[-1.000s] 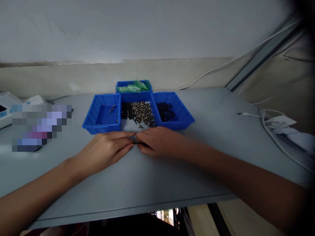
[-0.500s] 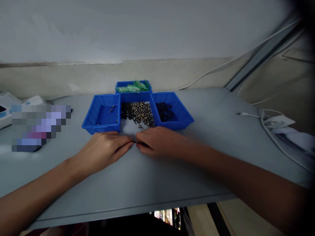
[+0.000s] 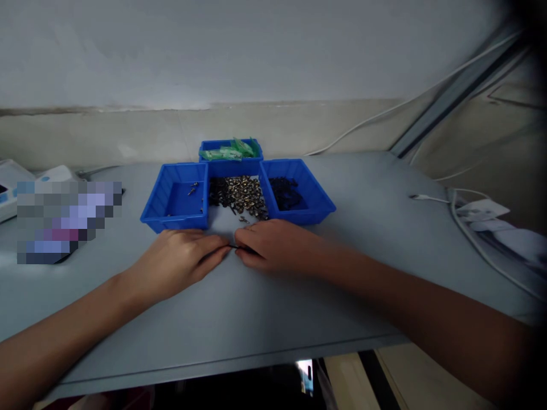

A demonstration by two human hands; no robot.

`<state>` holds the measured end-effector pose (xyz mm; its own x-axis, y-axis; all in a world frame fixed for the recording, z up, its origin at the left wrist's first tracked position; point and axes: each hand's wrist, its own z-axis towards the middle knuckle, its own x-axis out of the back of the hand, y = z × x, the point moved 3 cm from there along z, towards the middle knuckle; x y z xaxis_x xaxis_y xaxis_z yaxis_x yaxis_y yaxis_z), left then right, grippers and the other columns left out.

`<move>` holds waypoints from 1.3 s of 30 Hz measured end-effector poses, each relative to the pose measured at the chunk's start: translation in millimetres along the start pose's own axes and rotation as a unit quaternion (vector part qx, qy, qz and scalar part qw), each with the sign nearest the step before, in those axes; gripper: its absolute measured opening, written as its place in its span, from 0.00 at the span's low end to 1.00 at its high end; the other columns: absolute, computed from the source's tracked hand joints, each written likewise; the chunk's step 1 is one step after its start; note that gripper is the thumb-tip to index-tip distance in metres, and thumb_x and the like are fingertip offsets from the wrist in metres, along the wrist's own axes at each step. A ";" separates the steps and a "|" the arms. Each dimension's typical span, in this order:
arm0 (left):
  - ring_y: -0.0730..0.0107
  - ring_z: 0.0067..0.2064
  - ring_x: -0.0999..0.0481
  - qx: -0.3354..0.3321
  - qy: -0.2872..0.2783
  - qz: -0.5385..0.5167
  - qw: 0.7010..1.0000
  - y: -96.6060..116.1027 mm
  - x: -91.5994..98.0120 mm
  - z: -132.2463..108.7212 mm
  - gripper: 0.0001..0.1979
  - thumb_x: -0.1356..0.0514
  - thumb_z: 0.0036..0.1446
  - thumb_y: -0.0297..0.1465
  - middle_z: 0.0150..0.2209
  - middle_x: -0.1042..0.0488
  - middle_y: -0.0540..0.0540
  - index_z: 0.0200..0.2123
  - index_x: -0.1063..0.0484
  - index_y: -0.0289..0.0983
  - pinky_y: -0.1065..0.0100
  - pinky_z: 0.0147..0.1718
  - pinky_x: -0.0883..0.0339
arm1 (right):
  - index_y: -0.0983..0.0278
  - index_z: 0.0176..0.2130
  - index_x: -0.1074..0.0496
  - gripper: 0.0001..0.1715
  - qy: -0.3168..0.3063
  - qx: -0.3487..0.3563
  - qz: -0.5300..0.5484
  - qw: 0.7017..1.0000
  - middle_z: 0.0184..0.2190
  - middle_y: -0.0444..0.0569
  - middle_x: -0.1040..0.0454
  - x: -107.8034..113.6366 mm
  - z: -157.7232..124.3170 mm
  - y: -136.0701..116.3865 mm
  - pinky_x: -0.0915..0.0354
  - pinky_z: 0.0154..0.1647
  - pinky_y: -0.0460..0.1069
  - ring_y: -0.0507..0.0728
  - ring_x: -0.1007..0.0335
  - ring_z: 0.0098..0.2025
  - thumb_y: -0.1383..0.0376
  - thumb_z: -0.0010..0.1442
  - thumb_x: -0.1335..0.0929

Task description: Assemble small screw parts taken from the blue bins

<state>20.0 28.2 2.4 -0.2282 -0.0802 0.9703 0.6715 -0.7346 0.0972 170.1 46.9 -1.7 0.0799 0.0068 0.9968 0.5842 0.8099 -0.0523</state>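
My left hand (image 3: 186, 257) and my right hand (image 3: 273, 245) meet over the grey table, fingertips a small gap apart. A thin dark piece (image 3: 233, 246) bridges that gap, pinched at its ends by both hands; its kind is too small to make out. Just beyond the hands lies a pile of small brass-coloured and black metal parts (image 3: 243, 196) on the table. The left blue bin (image 3: 149, 205) holds a few small metal parts. In the right blue bin (image 3: 320, 199) are black pieces (image 3: 284, 193). Green plastic packets (image 3: 233, 150) fill the back blue bin (image 3: 233, 168).
A pixelated flat object (image 3: 70, 222) lies at the left, near a white device (image 3: 11, 188). On the right are a white cable (image 3: 429, 198) and some white papers or packets (image 3: 482, 210). The table's front edge (image 3: 213, 367) runs below my forearms; a wall stands behind.
Both hands keep the same pinch on the thin dark piece, with hardly any movement. The view has shifted slightly, and the bright patch below the table edge has become smaller.
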 end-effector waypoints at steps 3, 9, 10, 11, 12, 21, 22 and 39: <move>0.71 0.30 0.27 0.001 0.000 0.001 1.000 -0.6 -0.5 0.2 0.13 0.53 0.60 0.34 0.29 0.27 0.48 0.38 0.29 0.37 0.69 0.31 0.34 | 0.63 0.32 0.35 0.09 0.001 0.002 0.000 1.000 0.24 0.44 0.30 0.1 -0.5 0.0 0.51 0.22 0.47 0.51 0.37 0.24 0.62 0.57 0.41; 0.71 0.31 0.27 0.004 -0.014 0.001 1.000 -1.1 -2.1 0.0 0.13 0.53 0.60 0.34 0.28 0.27 0.49 0.36 0.29 0.38 0.70 0.31 0.35 | 0.63 0.31 0.35 0.09 -0.005 -0.001 0.004 1.000 0.24 0.44 0.30 -0.9 -0.5 0.6 0.51 0.22 0.47 0.51 0.37 0.23 0.62 0.57 0.41; 0.72 0.31 0.27 0.004 -0.014 0.001 1.000 -0.9 -2.1 -0.1 0.13 0.53 0.60 0.34 0.28 0.27 0.49 0.36 0.29 0.38 0.70 0.31 0.35 | 0.63 0.31 0.35 0.09 -0.005 -0.003 0.005 1.000 0.24 0.44 0.30 -1.0 -0.5 0.8 0.51 0.22 0.47 0.51 0.38 0.23 0.62 0.57 0.41; 0.72 0.31 0.27 0.003 -0.013 0.001 1.000 -0.7 -2.0 -0.2 0.13 0.53 0.60 0.34 0.28 0.28 0.49 0.36 0.29 0.38 0.70 0.32 0.35 | 0.63 0.31 0.35 0.09 -0.003 -0.003 0.006 1.000 0.24 0.44 0.30 -1.1 -0.5 0.9 0.51 0.22 0.47 0.51 0.38 0.23 0.62 0.57 0.41; 0.72 0.31 0.27 0.002 -0.013 -0.001 1.000 -0.5 -1.9 -0.3 0.13 0.53 0.60 0.33 0.28 0.28 0.49 0.36 0.29 0.38 0.70 0.33 0.36 | 0.63 0.31 0.35 0.09 -0.001 -0.004 0.005 1.000 0.23 0.44 0.30 -1.1 -0.6 1.0 0.52 0.22 0.47 0.51 0.38 0.23 0.62 0.57 0.41; 0.72 0.31 0.28 0.013 -0.031 -0.012 0.999 -1.4 -3.7 -0.9 0.14 0.53 0.60 0.34 0.27 0.29 0.49 0.33 0.30 0.37 0.70 0.31 0.36 | 0.64 0.30 0.35 0.08 0.003 -0.002 0.012 1.000 0.23 0.44 0.31 1.4 -1.0 -0.6 0.52 0.22 0.46 0.50 0.39 0.23 0.63 0.56 0.40; 0.72 0.31 0.28 0.014 -0.034 -0.013 0.999 -1.4 -3.9 -0.7 0.14 0.53 0.60 0.34 0.27 0.29 0.49 0.33 0.30 0.37 0.70 0.31 0.36 | 0.64 0.30 0.35 0.08 0.000 -0.002 0.013 1.000 0.23 0.44 0.31 1.5 -0.9 -0.6 0.52 0.22 0.46 0.50 0.39 0.23 0.63 0.56 0.40; 0.71 0.30 0.27 0.026 -0.056 0.010 0.998 -2.3 -5.2 -0.9 0.14 0.53 0.59 0.34 0.27 0.29 0.49 0.34 0.30 0.38 0.70 0.30 0.37 | 0.64 0.30 0.36 0.08 -0.005 0.000 0.017 1.000 0.24 0.44 0.31 -0.3 -1.9 0.2 0.51 0.23 0.47 0.51 0.38 0.24 0.63 0.57 0.40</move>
<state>18.9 29.7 -3.1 -0.1374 -0.0166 0.9904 0.7107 -0.6981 0.0868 171.7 46.0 -2.1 0.0920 0.0406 0.9949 0.5810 0.8093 -0.0867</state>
